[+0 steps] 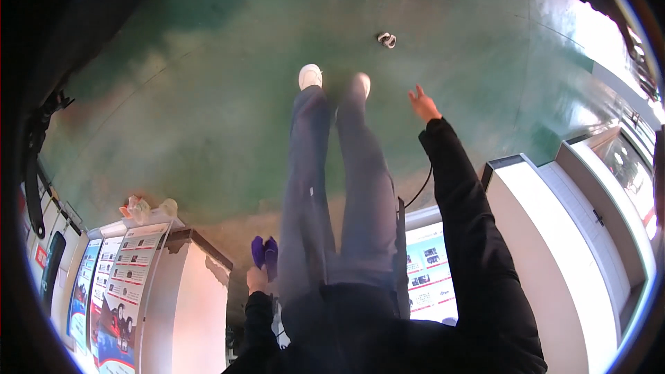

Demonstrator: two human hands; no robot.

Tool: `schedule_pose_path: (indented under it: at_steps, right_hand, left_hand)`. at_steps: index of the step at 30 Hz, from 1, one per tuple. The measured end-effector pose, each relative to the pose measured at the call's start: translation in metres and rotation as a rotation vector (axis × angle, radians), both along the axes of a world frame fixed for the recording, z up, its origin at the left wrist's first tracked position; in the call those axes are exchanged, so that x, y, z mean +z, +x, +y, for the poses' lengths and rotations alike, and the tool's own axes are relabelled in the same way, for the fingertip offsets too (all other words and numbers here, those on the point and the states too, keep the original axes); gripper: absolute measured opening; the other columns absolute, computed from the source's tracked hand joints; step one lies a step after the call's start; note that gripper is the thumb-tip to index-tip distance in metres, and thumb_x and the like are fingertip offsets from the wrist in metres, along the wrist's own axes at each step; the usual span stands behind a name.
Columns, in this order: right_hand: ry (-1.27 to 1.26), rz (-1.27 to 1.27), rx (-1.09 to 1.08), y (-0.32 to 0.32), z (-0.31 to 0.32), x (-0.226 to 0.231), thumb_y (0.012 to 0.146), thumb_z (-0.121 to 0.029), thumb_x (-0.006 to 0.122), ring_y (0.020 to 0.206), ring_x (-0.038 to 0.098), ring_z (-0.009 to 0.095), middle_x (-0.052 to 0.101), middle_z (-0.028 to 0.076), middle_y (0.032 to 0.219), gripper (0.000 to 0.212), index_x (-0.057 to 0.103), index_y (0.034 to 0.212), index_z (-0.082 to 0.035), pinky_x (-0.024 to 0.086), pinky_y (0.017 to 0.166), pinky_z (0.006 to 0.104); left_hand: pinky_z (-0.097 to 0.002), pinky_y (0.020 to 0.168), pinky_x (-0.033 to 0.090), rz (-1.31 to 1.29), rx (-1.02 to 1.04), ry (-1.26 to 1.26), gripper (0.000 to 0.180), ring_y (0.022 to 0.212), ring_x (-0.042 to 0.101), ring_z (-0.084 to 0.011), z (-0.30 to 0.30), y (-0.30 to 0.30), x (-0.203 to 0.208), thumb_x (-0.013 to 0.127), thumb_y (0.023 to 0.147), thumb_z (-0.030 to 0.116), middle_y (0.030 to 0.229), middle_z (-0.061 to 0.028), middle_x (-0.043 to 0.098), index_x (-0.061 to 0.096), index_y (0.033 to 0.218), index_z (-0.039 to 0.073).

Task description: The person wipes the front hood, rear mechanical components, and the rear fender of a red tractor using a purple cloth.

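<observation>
My left hand point(257, 281) is low by my left leg, closed on a pair of purple slipper-like things point(264, 254) that stick up past the fingers. Their exact kind is too small to make out. My right arm reaches forward in a black sleeve. At its end, my right hand point(424, 104) holds nothing, its fingers apart above the green floor. Farther ahead, apart from that hand, a small pair of grey and white shoes point(386, 40) lies on the floor.
My white shoes point(310, 77) stand on the green floor point(228, 118). On the left are display boards point(128, 277) and a pale block with a chipped edge point(197, 291). White cabinets point(537, 235) stand at right. A black cable point(421, 190) hangs near my right leg.
</observation>
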State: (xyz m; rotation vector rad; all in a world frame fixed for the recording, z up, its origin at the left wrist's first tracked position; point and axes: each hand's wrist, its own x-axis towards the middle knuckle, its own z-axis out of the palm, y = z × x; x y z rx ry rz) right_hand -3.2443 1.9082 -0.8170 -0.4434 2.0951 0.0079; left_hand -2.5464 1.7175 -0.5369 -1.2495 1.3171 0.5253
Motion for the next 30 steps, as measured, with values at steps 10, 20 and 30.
schedule_pose_path:
  at_steps: [10,20,30]
  right_hand:
    - [-0.136,0.268,-0.386,-0.095,-0.102,-0.261,0.089,-0.064,0.050,0.139,0.022,0.051,0.058,0.023,0.127,0.083,0.025,0.151,-0.015,0.027,0.112,0.0500]
    - [-0.247,0.279,-0.108,-0.084,-0.081,-0.357,0.079,-0.008,0.067,0.072,0.062,0.025,0.061,0.009,0.077,0.043,0.049,0.118,-0.009,0.052,0.067,0.0369]
    - [-0.222,-1.226,-0.197,-0.089,-0.096,0.176,0.084,-0.001,0.051,0.085,0.063,0.012,0.071,0.004,0.092,0.022,0.071,0.093,-0.006,0.050,0.073,0.0261]
  left_hand:
    - [-0.0529,0.077,0.052,-0.009,0.173,0.048,0.037,0.086,0.065,-0.0454,0.062,-0.010,-0.080,0.063,0.085,0.032,0.087,-0.0292,0.066,0.065,0.092,-0.005]
    - [-0.0522,0.078,0.051,0.022,0.388,-0.060,0.036,0.089,0.063,-0.0474,0.062,-0.076,-0.109,0.064,0.085,0.028,0.090,-0.0313,0.065,0.065,0.094,-0.006]
    - [-0.0502,0.080,0.048,0.186,0.522,-0.331,0.039,0.094,0.062,-0.0477,0.026,-0.103,0.004,0.064,0.087,0.029,0.092,-0.0325,0.064,0.065,0.100,-0.008]
